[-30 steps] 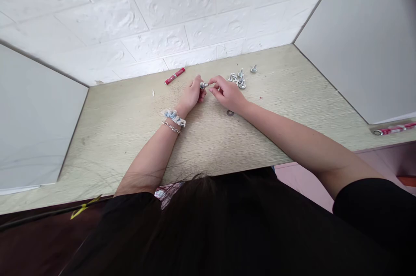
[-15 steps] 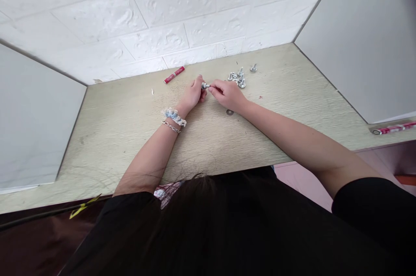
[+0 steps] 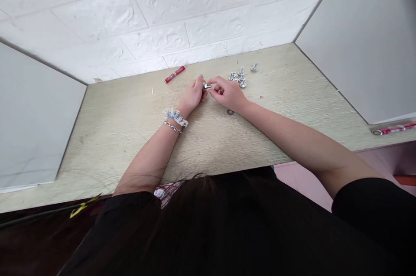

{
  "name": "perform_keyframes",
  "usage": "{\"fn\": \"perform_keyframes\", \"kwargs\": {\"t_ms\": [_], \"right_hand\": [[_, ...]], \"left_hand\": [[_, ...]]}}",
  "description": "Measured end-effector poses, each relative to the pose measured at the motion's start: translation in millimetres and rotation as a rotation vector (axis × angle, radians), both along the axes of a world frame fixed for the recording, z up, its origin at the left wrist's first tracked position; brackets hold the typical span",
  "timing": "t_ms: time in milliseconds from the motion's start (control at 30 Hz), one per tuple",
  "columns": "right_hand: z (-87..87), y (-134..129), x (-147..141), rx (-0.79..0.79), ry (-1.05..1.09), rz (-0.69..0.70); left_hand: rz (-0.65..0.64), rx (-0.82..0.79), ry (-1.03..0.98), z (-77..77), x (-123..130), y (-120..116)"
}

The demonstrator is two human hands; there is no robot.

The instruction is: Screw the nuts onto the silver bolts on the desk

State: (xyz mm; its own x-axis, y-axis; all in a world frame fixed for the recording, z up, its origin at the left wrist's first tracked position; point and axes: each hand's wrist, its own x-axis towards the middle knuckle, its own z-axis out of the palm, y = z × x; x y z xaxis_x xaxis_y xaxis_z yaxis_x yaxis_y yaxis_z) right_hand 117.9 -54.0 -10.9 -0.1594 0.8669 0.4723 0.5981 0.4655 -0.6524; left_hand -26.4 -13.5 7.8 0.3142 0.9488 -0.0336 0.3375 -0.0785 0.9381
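Note:
My left hand is closed round a silver bolt with a nut on it. The bolt lies sideways, its bare end pointing right; the rest of it is hidden in the fingers. Around that end, my right hand has its thumb and index finger spread apart, one below and one above, and its other fingers curled. A flat washer lies on the wooden tabletop just below my right wrist.
Behind my right hand stand several bolts with washers, and a single bolt sits farther right. A red tube lies near the white brick-pattern wall. Grey panels bound both sides. Another red tube lies at right.
My right thumb and index finger have parted from the bolt's end, which they were pinching. My left hand keeps its grip, almost in the same place.

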Motion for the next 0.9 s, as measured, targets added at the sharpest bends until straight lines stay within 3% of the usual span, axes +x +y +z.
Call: {"fn": "perform_keyframes", "kwargs": {"t_ms": [333, 767, 900], "right_hand": [[1.8, 0.0, 0.8, -0.022, -0.048, -0.02], [6.9, -4.1, -0.3, -0.044, -0.045, -0.076], [3.9, -2.7, -0.4, -0.044, -0.026, -0.033]], "left_hand": [[-0.059, 0.097, 0.09, -5.9, -2.1, 2.6], [-0.005, 0.058, 0.057, -2.9, 0.8, -0.1], [-0.005, 0.084, 0.049, -7.7, -0.7, 3.4]]}}
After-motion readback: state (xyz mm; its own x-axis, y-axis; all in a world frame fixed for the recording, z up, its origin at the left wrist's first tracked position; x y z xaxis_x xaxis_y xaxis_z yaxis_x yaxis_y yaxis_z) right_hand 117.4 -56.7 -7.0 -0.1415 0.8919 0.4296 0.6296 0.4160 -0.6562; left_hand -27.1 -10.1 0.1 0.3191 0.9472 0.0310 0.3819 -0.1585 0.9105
